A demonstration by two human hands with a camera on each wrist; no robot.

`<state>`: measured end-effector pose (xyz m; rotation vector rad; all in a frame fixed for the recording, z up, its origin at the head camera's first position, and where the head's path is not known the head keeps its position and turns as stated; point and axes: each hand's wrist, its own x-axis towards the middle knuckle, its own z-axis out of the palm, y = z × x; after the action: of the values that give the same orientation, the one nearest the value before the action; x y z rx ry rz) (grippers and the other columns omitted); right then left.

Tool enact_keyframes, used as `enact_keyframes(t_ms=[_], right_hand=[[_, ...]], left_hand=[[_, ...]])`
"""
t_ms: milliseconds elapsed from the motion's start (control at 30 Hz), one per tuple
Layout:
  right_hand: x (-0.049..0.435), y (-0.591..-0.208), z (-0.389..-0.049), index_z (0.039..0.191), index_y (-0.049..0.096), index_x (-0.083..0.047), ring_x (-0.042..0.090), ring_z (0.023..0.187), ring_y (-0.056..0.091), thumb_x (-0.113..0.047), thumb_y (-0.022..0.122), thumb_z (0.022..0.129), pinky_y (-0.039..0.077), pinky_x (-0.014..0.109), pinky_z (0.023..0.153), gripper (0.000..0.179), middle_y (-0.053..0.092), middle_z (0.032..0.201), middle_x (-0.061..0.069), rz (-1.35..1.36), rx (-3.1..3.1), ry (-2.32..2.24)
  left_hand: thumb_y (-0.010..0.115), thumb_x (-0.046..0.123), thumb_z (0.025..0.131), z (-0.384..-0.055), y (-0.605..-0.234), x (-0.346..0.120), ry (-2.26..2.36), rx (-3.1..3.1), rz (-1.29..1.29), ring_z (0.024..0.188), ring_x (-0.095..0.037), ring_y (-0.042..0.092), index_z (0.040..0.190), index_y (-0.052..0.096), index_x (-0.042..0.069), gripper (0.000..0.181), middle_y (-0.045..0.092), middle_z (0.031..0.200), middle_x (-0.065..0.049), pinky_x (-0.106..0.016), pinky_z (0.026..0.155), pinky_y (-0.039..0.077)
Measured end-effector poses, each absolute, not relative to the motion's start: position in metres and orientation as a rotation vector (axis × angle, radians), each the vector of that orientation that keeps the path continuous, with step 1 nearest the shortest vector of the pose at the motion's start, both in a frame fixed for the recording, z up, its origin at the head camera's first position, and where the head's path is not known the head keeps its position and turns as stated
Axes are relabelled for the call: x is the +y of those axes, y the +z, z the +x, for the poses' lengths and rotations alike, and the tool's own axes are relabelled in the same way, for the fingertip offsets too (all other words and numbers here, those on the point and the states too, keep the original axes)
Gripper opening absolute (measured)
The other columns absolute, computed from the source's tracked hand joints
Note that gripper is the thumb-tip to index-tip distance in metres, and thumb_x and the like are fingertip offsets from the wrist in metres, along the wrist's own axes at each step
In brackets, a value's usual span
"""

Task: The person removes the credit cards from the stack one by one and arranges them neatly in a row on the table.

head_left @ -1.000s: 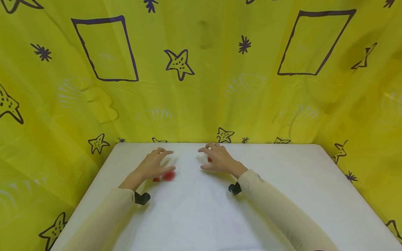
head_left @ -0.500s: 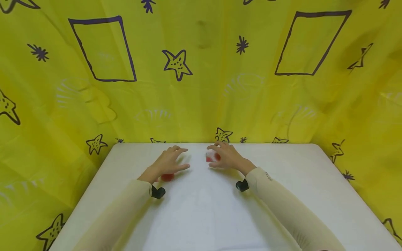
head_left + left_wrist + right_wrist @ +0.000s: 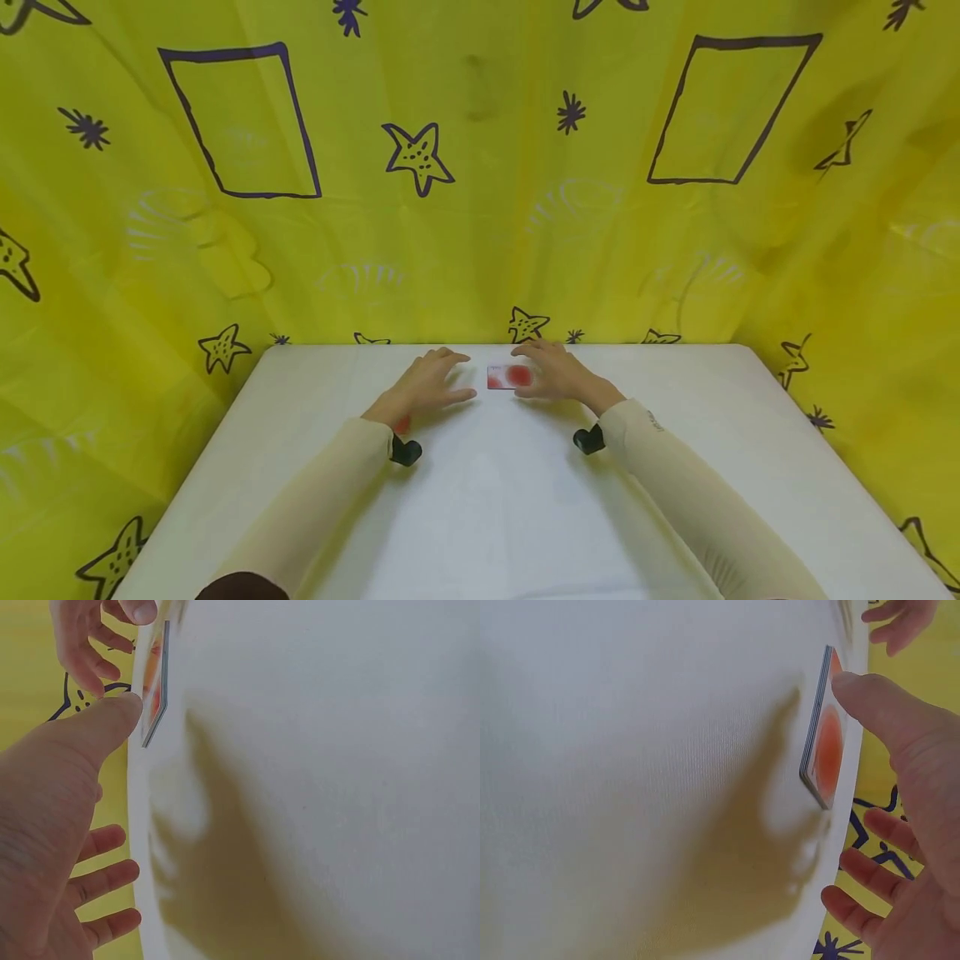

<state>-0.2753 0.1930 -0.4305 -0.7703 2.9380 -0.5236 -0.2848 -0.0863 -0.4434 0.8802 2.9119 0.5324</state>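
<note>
- Red-and-white flat stack (image 3: 506, 377) lies face up on the white table (image 3: 480, 500), near its far edge, between your two hands, with its long side running left to right.
- Your right hand (image 3: 557, 372) has its fingers spread and its thumb held well away from them; it reaches over the right end of the stack. Whether the thumb touches it, you cannot tell from these views.
- Your left hand (image 3: 429, 381) is spread in the same way, fingers and thumb apart, with its tips near the left end but clear of it.
- Judging by its thin, layered edge, expect it to be light and fairly stiff; whether the layers are bound together or loose does not show.
- Its face looks smooth, so it may well slide on the cloth-like surface if you push from one side.
- Best hold, probably: thumb on the near long edge, fingers on the far one, squeezing evenly so that the layers stay aligned. Corners look the likeliest part to bend or scuff.
- No container can be made out, so there are no contents to report; the stack rests directly on the table.
- Just by your left wrist, a second red thing (image 3: 402, 426) shows partly; its shape is mostly hidden.
</note>
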Motion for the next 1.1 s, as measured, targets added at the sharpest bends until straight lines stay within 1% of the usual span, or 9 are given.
enact_keyframes(t_ms=[133, 333, 467, 567, 700, 900, 1100], right_hand=[[0.200, -0.431, -0.276, 0.144, 0.055, -0.009, 0.043, 0.132, 0.047, -0.036, 0.081, 0.087, 0.037, 0.063, 0.109, 0.069, 0.054, 0.145, 0.020, -0.729, 2.922, -0.558], [0.207, -0.435, -0.278, 0.144, 0.055, -0.008, 0.046, 0.127, 0.050, -0.034, 0.081, 0.086, 0.040, 0.066, 0.104, 0.069, 0.055, 0.140, 0.024, -0.699, 2.919, -0.590], [0.210, -0.440, -0.281, 0.143, 0.056, -0.007, 0.044, 0.125, 0.051, -0.033, 0.082, 0.086, 0.040, 0.065, 0.104, 0.067, 0.058, 0.136, 0.023, -0.678, 2.919, -0.602], [0.211, -0.445, -0.283, 0.143, 0.057, -0.010, 0.041, 0.123, 0.051, -0.035, 0.081, 0.087, 0.041, 0.064, 0.104, 0.065, 0.059, 0.135, 0.020, -0.628, 2.906, -0.602], [0.213, -0.448, -0.285, 0.143, 0.058, -0.014, 0.042, 0.124, 0.050, -0.037, 0.081, 0.088, 0.040, 0.064, 0.104, 0.064, 0.058, 0.136, 0.018, -0.582, 2.896, -0.594], [0.215, -0.448, -0.287, 0.142, 0.061, -0.014, 0.044, 0.131, 0.046, -0.039, 0.080, 0.088, 0.036, 0.064, 0.109, 0.063, 0.056, 0.142, 0.018, -0.567, 2.899, -0.584], [0.214, -0.446, -0.286, 0.138, 0.064, -0.014, 0.046, 0.132, 0.044, -0.037, 0.080, 0.088, 0.035, 0.064, 0.109, 0.058, 0.052, 0.146, 0.020, -0.556, 2.890, -0.594]], left_hand=[[0.072, 0.050, 0.092, -0.289, -0.447, -0.077, 0.536, 2.901, 0.894, 0.134, -0.032, 0.050, 0.147, 0.055, 0.013, 0.069, 0.055, 0.145, -0.014, -0.052, 0.113, 0.038], [0.073, 0.047, 0.093, -0.292, -0.448, -0.060, 0.538, 2.877, 0.922, 0.130, -0.032, 0.055, 0.147, 0.056, 0.011, 0.067, 0.057, 0.142, -0.015, -0.050, 0.109, 0.043], [0.073, 0.045, 0.093, -0.292, -0.448, -0.052, 0.521, 2.876, 0.918, 0.128, -0.031, 0.056, 0.147, 0.055, 0.011, 0.066, 0.058, 0.140, -0.014, -0.049, 0.109, 0.044], [0.072, 0.045, 0.093, -0.293, -0.450, -0.049, 0.500, 2.883, 0.902, 0.127, -0.031, 0.055, 0.147, 0.055, 0.010, 0.066, 0.059, 0.139, -0.014, -0.049, 0.109, 0.044], [0.070, 0.047, 0.094, -0.294, -0.452, -0.046, 0.461, 2.889, 0.878, 0.127, -0.031, 0.053, 0.147, 0.056, 0.011, 0.065, 0.058, 0.140, -0.014, -0.049, 0.109, 0.043], [0.070, 0.047, 0.095, -0.294, -0.449, -0.042, 0.427, 2.902, 0.839, 0.127, -0.033, 0.051, 0.146, 0.057, 0.013, 0.063, 0.056, 0.141, -0.014, -0.051, 0.109, 0.042], [0.071, 0.047, 0.094, -0.295, -0.450, -0.040, 0.398, 2.921, 0.842, 0.125, -0.032, 0.051, 0.143, 0.061, 0.015, 0.059, 0.057, 0.138, -0.012, -0.050, 0.108, 0.041]])
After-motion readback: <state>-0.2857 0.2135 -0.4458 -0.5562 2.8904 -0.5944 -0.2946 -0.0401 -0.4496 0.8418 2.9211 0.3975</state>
